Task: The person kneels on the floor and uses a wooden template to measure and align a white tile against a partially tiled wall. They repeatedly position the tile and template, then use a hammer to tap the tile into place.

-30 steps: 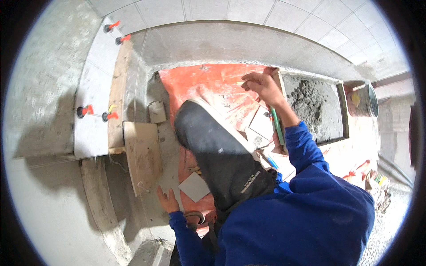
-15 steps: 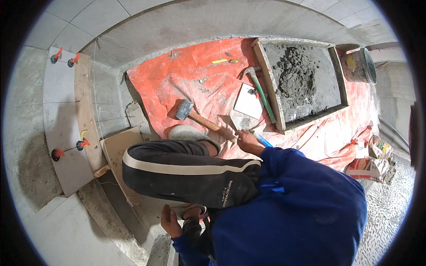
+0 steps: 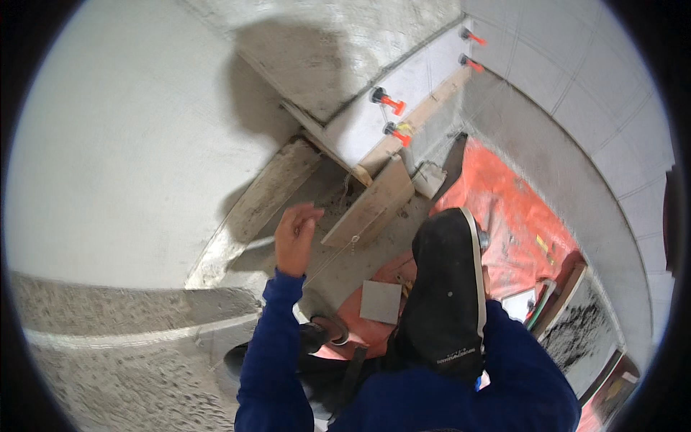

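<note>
We see the board to the right of our left hand, its long axis slanting from lower left to upper right. That hand, the nearer one, is near the board's lower end, fingers loosely bent, nothing visible in them. Our right hand, well right of the board, is mostly behind our knee; we cannot tell its grip.

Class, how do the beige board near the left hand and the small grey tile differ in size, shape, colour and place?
The beige board is larger and long; the grey tile is smaller and roughly square. The board is beige, the tile pale grey. The board is off the red sheet; the tile lies on it. Both look flat and straight-edged.
</note>
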The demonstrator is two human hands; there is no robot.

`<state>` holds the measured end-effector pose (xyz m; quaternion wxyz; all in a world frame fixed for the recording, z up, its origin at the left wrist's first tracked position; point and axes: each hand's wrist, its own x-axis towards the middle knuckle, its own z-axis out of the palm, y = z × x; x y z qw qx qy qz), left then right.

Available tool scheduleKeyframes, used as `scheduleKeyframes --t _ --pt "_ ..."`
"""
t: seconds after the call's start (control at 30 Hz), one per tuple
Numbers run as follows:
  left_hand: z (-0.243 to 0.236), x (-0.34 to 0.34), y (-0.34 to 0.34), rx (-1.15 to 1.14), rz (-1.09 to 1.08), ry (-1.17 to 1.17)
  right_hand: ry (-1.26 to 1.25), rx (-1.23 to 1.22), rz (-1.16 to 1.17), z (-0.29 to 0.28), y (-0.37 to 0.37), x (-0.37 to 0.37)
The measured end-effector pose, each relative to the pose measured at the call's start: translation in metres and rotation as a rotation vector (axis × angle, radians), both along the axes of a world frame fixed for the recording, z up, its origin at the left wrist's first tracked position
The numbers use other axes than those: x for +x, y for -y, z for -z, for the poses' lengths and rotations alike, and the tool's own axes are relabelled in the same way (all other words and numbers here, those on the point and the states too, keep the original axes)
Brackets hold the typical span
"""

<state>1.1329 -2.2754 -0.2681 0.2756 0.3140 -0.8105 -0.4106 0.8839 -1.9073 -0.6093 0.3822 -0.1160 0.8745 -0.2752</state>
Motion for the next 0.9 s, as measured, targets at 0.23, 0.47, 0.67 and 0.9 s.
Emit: scheduleKeyframes --t 0.23,0.47,0.67,0.9 --pt "0.059 -0.061 0.07 0.426 -0.053 -0.277 -0.163 -0.401 0.349 -0.155 -0.015 -0.045" --pt "0.112 -0.11 0.105 0.273 -0.017 -0.214 -0.612 -0.599 -0.194 -0.442 0.033 -0.035" --pt "0.108 -0.111 0.088 0.296 -0.046 -0.239 -0.882 -0.304 -0.776 -0.564 0.181 0.069" --pt "0.099 -0.112 0.096 0.5 -0.013 -0.335 -0.713 -0.051 -1.24 -0.589 0.362 0.157"
